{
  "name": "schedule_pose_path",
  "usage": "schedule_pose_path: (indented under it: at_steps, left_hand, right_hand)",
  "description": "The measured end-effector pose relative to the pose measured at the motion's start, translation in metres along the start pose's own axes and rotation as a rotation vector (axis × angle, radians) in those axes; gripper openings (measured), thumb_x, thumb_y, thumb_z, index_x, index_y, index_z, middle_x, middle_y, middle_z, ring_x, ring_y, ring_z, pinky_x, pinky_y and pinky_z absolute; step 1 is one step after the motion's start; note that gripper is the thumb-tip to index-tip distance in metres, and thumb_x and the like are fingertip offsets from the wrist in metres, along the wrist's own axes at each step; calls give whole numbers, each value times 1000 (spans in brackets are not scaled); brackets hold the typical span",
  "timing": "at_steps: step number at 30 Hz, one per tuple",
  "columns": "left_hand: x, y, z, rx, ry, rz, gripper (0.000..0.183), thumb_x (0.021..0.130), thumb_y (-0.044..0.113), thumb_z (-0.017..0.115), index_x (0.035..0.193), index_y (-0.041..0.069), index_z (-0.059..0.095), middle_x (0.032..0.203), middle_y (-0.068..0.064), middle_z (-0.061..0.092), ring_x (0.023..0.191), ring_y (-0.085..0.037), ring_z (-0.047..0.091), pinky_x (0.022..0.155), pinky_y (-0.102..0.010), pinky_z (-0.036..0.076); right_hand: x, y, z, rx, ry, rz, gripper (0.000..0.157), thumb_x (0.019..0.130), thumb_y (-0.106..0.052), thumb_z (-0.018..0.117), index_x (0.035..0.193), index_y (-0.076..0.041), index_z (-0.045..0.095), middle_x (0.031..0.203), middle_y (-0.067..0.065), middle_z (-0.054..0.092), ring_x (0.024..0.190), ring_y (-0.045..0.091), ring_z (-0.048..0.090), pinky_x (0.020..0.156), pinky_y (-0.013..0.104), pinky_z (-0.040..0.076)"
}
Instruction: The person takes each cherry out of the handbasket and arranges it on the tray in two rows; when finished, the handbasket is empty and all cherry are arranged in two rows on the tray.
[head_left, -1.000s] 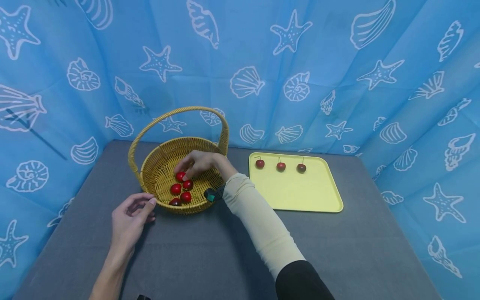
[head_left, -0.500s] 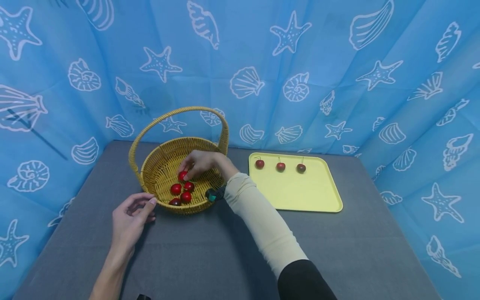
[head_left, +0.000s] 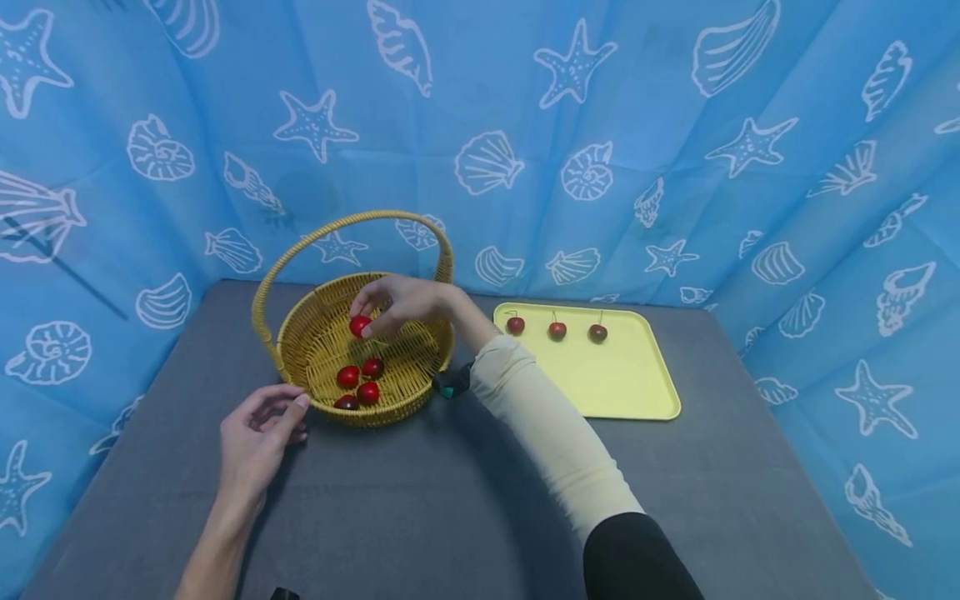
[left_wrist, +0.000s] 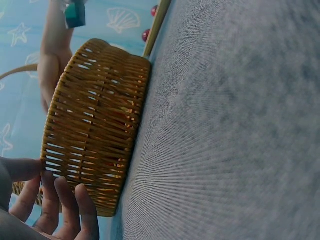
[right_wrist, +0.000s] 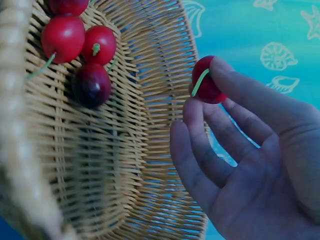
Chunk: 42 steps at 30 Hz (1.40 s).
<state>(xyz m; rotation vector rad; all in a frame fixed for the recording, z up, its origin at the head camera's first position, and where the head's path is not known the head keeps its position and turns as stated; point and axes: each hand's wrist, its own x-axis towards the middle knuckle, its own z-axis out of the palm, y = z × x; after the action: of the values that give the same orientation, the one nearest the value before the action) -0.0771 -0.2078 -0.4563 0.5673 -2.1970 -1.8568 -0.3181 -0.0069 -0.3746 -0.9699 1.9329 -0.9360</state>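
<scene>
My right hand [head_left: 401, 304] pinches a red cherry [head_left: 360, 326] between thumb and fingertips, above the inside of the wicker basket [head_left: 390, 413]. In the right wrist view that cherry [right_wrist: 204, 90] shows a short green stem. Below it, several more cherries [head_left: 348, 377] lie on the basket floor near the front. One of them, a dark cherry [right_wrist: 92, 85], lies nearest the bare weave. At the basket's front left, my left hand [head_left: 255, 433] holds the rim. The left wrist view shows its thumb at the rim and the fingers [left_wrist: 67, 205] against the outer wall.
A yellow tray [head_left: 600, 383] lies right of the basket, with three stemmed cherries [head_left: 557, 331] in a row along its far side. The basket's tall arched handle [head_left: 352, 218] rises around the right hand's workspace. A blue shell-print curtain [head_left: 525, 108] hangs behind the grey table [head_left: 420, 508].
My right hand has lifted one cherry up off the basket floor, away from the others. The left hand stays at the rim. The cherries on the tray have not moved.
</scene>
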Motion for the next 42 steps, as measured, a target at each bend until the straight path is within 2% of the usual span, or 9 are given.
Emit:
schedule_pose_path:
  at_steps: [4,9,16,20,21,29,35,38,42]
  left_hand:
    - [0,-1,0,2,6,6,30,102,23,79,126,7,71,95,12,74,76,-10,75,68,-25,67]
    - [-1,-2,-1,8,19,5,30,102,23,79,125,7,71,94,13,74,76,-11,75,67,-25,67]
    - [-2,-3,-1,15,21,17,30,102,24,78,126,7,71,94,9,74,75,-11,75,67,-25,67]
    - [-2,-4,-2,-23,16,23,30,101,21,80,124,4,72,92,8,75,73,-12,75,65,-25,66]
    - [-2,-4,-2,-31,14,23,30,101,20,80,124,3,72,91,7,75,72,-12,75,65,-25,66]
    - [-1,-5,-1,-24,10,14,29,101,21,80,124,5,72,92,7,75,73,-12,74,65,-25,66]
    - [-1,-2,-1,-17,2,20,30,101,21,80,124,4,72,93,6,75,73,-11,74,65,-25,66]
    - [-2,-1,0,-9,0,22,31,101,22,80,125,5,71,93,6,75,73,-11,75,66,-25,67]
    - [-2,-1,0,14,0,23,31,102,24,79,126,6,71,93,10,73,75,-11,75,67,-25,67]
  right_hand:
    - [-11,-6,-6,-13,-11,-31,48,102,-14,77,146,-5,61,142,12,63,120,24,70,106,52,64]
    - [-30,-10,-14,-69,-15,-79,43,104,-17,74,145,-8,66,148,9,65,116,21,73,99,45,67]
    - [-72,-6,-31,-38,21,-144,42,103,-14,75,143,-6,68,135,10,73,103,38,75,95,57,64]
    - [-103,3,-40,-15,78,-147,41,101,-13,76,141,-7,68,128,14,74,102,45,72,85,45,66]
    - [-110,6,-43,-10,95,-144,41,100,-12,77,140,-7,69,128,14,74,103,42,72,85,43,67]
    - [-176,36,-60,-25,211,-34,42,102,-14,76,142,-12,66,135,9,70,107,21,76,94,36,64]
    - [-222,68,-66,2,308,58,44,101,-14,77,144,-13,66,142,12,70,109,21,80,100,36,63]
    - [-244,84,-67,16,361,100,44,101,-14,78,143,-13,66,140,15,70,104,24,80,91,36,64]
    - [-270,103,-68,29,450,168,44,101,-20,80,142,-16,67,139,10,71,109,22,79,90,33,63]
